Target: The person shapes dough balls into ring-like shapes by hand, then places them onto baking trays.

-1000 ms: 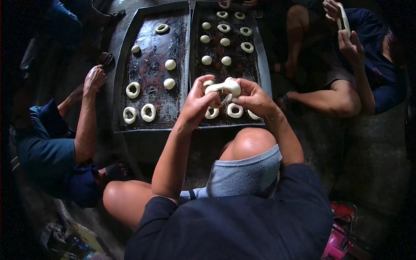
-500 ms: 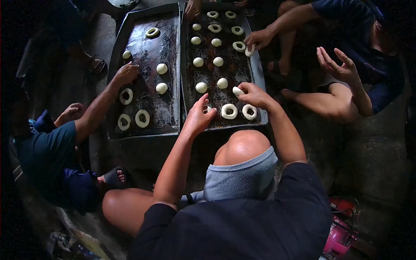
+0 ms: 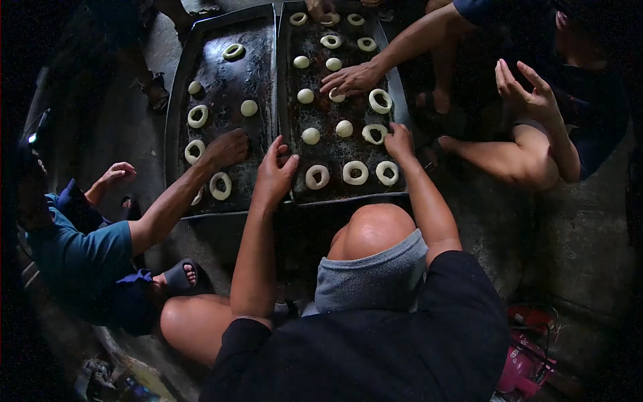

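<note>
My left hand (image 3: pixel 273 175) is over the seam between two dark baking trays, thumb and fingers apart, holding nothing. My right hand (image 3: pixel 400 142) is at the right rim of the right-hand tray (image 3: pixel 398 94), its fingers curled; what they grip, if anything, is hidden. Close to its fingertips lies a dough ring (image 3: pixel 374 134). Along the tray's near end lie three more rings: a left ring (image 3: pixel 326 177), a middle ring (image 3: pixel 364 173) and a right ring (image 3: pixel 396 173). Round dough balls, among them a near ball (image 3: pixel 311 136) and its neighbour (image 3: pixel 344 128), sit further up.
A co-worker's hand (image 3: pixel 355 78) reaches in from the right over a dough piece. On the left-hand tray (image 3: pixel 175 114), another co-worker's hand (image 3: pixel 229 147) is low over the surface. A third hand (image 3: pixel 322 9) is at the far end. My bent knee (image 3: pixel 378 228) is close to the tray.
My right hand has let go of a dough ring and moved right to the rim. My left hand has drawn left, off a ring. The co-workers' hands have shifted to other dough pieces.
</note>
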Available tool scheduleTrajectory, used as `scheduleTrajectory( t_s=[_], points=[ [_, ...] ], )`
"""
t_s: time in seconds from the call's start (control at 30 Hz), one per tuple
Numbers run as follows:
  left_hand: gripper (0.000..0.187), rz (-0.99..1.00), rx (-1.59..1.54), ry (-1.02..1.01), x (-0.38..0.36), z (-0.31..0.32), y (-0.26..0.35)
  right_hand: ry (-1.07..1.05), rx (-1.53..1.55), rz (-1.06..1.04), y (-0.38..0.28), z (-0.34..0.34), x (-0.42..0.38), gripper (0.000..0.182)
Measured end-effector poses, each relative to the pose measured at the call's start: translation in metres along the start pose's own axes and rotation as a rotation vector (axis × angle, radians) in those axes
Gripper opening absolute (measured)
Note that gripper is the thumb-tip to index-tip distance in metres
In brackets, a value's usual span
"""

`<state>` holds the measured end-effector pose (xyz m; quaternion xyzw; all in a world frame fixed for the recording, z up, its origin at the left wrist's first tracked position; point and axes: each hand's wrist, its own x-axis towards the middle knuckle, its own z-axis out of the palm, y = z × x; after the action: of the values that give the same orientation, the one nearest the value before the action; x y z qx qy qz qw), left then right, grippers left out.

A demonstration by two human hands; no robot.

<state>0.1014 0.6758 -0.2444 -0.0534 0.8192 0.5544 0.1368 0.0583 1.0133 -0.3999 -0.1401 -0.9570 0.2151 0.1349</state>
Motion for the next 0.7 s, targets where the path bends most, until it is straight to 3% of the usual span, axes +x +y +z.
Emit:
scheduleTrajectory(
  t_s=[0.03, 0.17, 0.23, 0.27, 0.4, 0.47, 0.5, 0.57, 0.6, 0.67, 0.7],
  points=[
    [0.064, 0.007, -0.004, -0.003, 0.001, 0.000, -0.004, -0.157, 0.208, 0.014, -0.007, 0.006, 0.009, 0.038],
    [0.063, 0.012, 0.037, 0.006, -0.003, 0.002, 0.003, -0.301, 0.288, -0.040, -0.058, 0.032, 0.024, 0.039],
    [0.063, -0.019, -0.024, -0.039, -0.006, 0.004, 0.001, -0.349, 0.002, -0.224, -0.077, 0.042, 0.024, 0.031],
    [0.063, -0.015, -0.023, -0.024, -0.005, 0.004, -0.004, -0.345, 0.008, -0.238, -0.083, 0.041, 0.023, 0.031],
    [0.067, 0.024, -0.016, -0.024, -0.001, 0.007, -0.025, -0.731, 0.459, -0.158, -0.122, -0.004, -0.001, 0.033],
    [0.061, 0.031, -0.211, -0.067, 0.000, 0.012, -0.031, -0.820, 1.113, -0.094, -0.149, -0.037, -0.028, 0.037],
    [0.061, 0.022, -0.212, -0.056, 0.001, 0.013, -0.030, -0.847, 1.177, -0.087, -0.165, -0.061, -0.036, 0.042],
    [0.049, 0.143, -0.540, -0.326, 0.008, 0.013, -0.020, -0.872, 1.248, -0.076, -0.180, -0.086, -0.041, 0.044],
    [0.049, 0.140, -0.540, -0.325, 0.007, 0.011, -0.015, -0.874, 1.249, -0.074, -0.180, -0.091, -0.040, 0.044],
    [0.041, 0.161, -0.568, -0.363, 0.003, 0.007, -0.002, -0.979, 1.062, -0.068, -0.181, -0.103, -0.035, 0.033],
    [0.037, 0.190, -0.558, -0.335, 0.001, 0.006, 0.003, -0.915, 1.145, -0.091, -0.189, -0.114, -0.039, 0.021]
  ],
)
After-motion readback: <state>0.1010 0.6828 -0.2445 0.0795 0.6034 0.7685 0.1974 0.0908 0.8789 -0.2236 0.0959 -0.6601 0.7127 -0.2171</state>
